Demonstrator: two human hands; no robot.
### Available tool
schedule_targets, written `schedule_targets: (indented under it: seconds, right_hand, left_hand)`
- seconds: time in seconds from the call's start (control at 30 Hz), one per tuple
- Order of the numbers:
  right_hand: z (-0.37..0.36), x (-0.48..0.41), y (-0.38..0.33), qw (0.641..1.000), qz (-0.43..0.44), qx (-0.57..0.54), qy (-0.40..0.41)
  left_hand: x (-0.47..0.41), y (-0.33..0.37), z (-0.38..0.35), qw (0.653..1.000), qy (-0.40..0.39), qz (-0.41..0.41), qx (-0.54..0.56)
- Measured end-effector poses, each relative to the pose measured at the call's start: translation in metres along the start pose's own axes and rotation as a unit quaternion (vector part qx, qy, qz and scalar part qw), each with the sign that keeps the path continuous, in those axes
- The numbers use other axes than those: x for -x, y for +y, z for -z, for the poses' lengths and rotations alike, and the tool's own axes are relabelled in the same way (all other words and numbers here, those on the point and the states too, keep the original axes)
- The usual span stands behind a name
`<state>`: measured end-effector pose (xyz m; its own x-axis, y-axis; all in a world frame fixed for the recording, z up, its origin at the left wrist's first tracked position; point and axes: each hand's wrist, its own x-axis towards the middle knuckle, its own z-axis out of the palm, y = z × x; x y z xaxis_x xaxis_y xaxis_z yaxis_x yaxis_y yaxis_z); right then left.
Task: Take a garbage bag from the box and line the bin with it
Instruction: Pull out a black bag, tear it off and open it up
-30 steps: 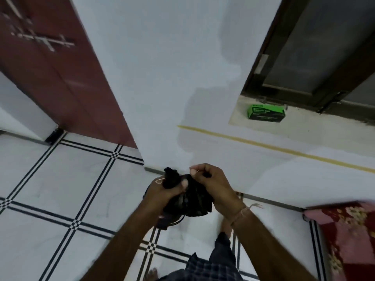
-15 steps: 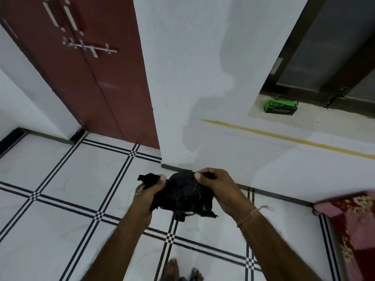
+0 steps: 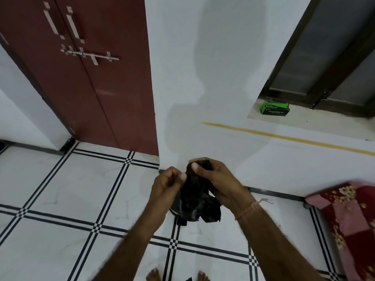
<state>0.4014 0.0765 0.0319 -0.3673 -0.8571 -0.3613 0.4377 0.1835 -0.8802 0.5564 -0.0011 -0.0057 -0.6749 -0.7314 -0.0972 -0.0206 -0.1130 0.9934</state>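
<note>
Since earlier frame, your hands draw closer together. Left hand and right hand both pinch crumpled black garbage bag, held over floor, near wall. Risk: pulling fused layers tears film. Bin mostly hidden beneath.

White tiled floor, black grid lines; bare feet on it; green box on ledge.

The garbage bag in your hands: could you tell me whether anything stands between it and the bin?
Nothing visible does. Both the left hand and right hand grip the crumpled garbage bag, and the bin, mostly hidden by it, shows only as a dark edge directly below.
</note>
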Motion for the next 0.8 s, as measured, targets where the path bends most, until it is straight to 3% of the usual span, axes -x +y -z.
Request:
schedule_targets:
  seconds: [0.13,0.27,0.37,0.47,0.53,0.6,0.7,0.8]
  right_hand:
    - [-0.025,0.015,0.016,0.996,-0.023,-0.080,-0.015]
    - [-0.038,0.026,0.029,0.995,-0.052,-0.081,0.014]
    - [-0.047,0.027,0.031,0.990,-0.045,-0.114,0.072]
    - [-0.050,0.021,0.030,0.993,-0.016,-0.057,0.097]
    - [-0.051,0.017,0.030,0.995,0.004,-0.049,0.089]
    - [-0.055,0.015,0.032,0.994,0.026,-0.087,0.062]
    - [-0.062,0.019,0.036,0.993,0.029,-0.117,0.021]
    - [-0.067,0.023,0.041,0.994,0.023,-0.100,0.036]
  left_hand:
    - [0.004,-0.001,0.018,0.998,0.064,-0.006,0.020]
    - [0.008,-0.007,0.020,0.987,0.138,-0.041,-0.065]
    - [0.010,-0.007,0.029,0.990,0.125,-0.028,-0.052]
    - [0.011,0.005,0.036,0.993,0.022,0.102,0.048]
    - [0.011,0.015,0.038,0.982,-0.042,0.142,0.114]
    - [0.010,0.018,0.038,0.975,-0.029,0.146,0.164]
    - [0.007,0.016,0.038,0.972,0.054,0.144,0.175]
    - [0.004,0.014,0.036,0.970,0.079,0.145,0.178]
